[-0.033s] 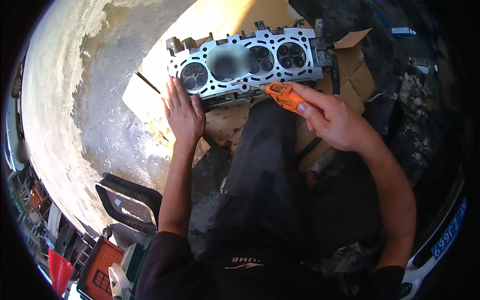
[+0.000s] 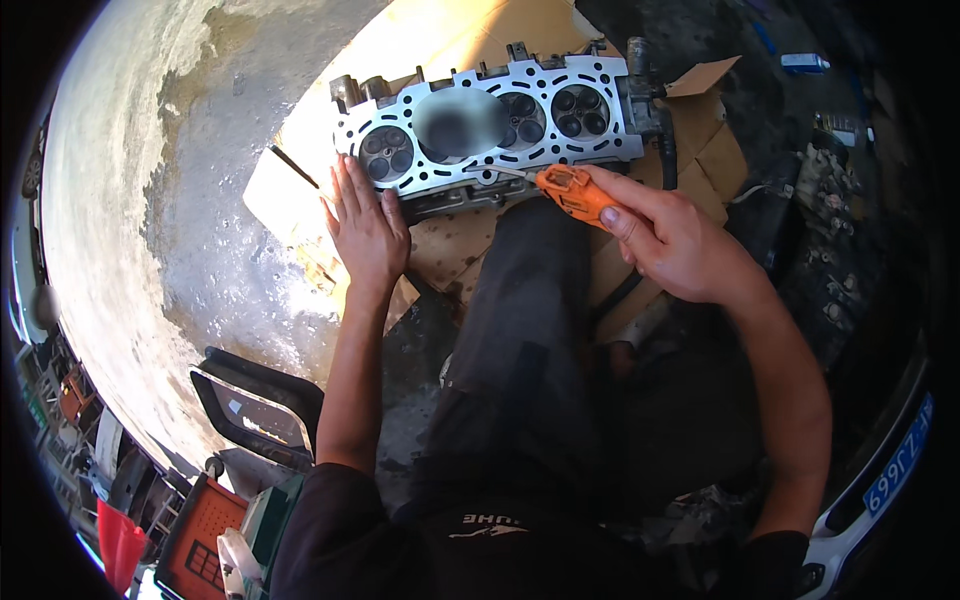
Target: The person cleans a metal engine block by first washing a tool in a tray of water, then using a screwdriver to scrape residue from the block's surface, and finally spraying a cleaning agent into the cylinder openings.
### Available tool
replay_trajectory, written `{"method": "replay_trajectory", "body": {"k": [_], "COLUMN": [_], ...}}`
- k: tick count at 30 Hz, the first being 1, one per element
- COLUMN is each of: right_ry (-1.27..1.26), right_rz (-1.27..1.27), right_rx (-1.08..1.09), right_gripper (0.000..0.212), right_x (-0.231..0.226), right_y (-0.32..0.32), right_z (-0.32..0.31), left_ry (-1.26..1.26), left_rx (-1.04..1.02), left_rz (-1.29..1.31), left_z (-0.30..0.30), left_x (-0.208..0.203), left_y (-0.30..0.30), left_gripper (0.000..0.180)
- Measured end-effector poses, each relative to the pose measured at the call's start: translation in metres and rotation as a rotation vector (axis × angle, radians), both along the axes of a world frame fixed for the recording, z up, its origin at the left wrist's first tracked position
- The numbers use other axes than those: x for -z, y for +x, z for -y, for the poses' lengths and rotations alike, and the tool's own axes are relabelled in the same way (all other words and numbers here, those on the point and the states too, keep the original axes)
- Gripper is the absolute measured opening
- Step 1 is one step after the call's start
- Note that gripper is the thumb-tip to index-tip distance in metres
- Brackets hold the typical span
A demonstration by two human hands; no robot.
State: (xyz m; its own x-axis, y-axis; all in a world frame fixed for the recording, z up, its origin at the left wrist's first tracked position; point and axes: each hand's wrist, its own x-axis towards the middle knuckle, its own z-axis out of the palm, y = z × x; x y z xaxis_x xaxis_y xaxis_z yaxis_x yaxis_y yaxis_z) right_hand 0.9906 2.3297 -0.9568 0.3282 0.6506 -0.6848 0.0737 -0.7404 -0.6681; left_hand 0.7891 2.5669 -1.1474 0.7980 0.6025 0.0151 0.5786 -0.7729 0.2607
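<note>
Here, right fingers [image 2: 632,192] wrap orange tool [image 2: 574,192]; left fingers [image 2: 347,190] outstretched against perforated metal block [image 2: 548,122].

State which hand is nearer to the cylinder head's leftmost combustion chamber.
Left. The left hand is just below and left of the leftmost combustion chamber, its fingers at the cylinder head's edge; the right hand is farther off, lower and to the right, gripping an orange-handled tool.
</note>
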Motion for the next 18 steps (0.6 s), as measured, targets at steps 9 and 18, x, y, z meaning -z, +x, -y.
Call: {"method": "replay_trajectory", "body": {"k": [9, 18], "right_ry": [-0.022, -0.108], "right_rz": [0.207, 0.29], "right_rx": [0.07, 0.049], "right_gripper": [0.047, 0.049], "right_x": [-0.015, -0.023], "right_y": [-0.009, -0.02], "right_z": [0.036, 0.039], "left_ry": [0.062, 0.06], "left_rx": [0.183, 0.274], "left_rz": [-0.068, -0.017], "left_z": [0.037, 0.045], "left_x": [-0.011, -0.009], "left_y": [0.026, 0.034], "left_gripper": [0.065, 0.066]}}
